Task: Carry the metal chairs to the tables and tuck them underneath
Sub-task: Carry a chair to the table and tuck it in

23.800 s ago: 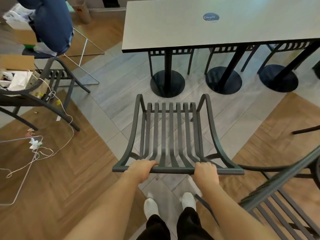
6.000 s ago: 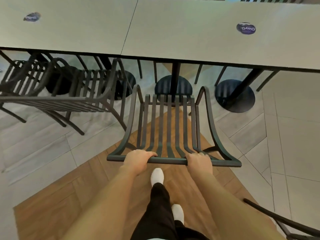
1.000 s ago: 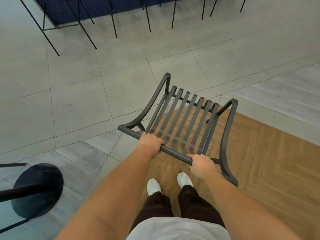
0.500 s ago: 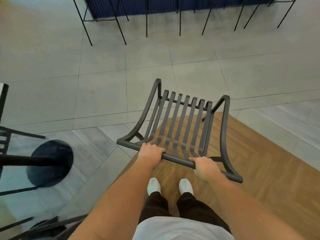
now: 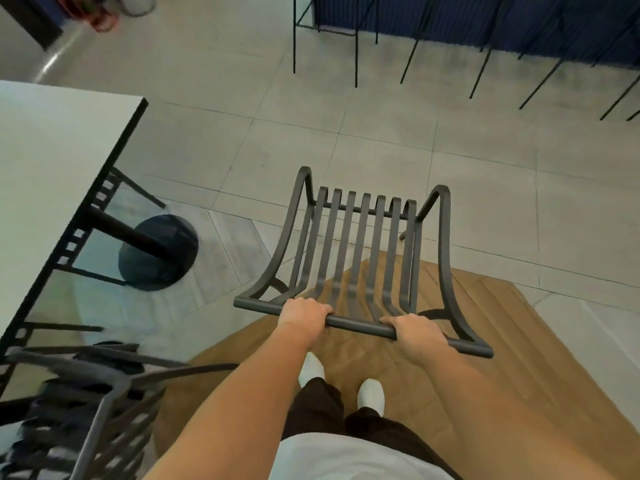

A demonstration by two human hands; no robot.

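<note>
Both hands (image 5: 303, 315) (image 5: 417, 332) clenched round chair (image 5: 356, 251) top rail, table (image 5: 136, 114) edge leftward.

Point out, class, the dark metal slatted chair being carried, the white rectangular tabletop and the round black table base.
dark metal slatted chair (image 5: 358, 244): head view, a middle slat.
white rectangular tabletop (image 5: 48, 168): head view, bare top surface.
round black table base (image 5: 169, 254): head view, disc's right part.

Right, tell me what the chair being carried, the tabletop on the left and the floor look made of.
Chair: probably metal, matte dark grey paint; thin slats and a tubular top rail.
Tabletop: looks like pale laminate with a black edge; smooth, flat sheen.
Floor: pale stone-look tiles with grout lines, plus a wood-look herringbone patch; real wood or vinyl, cannot tell.
</note>
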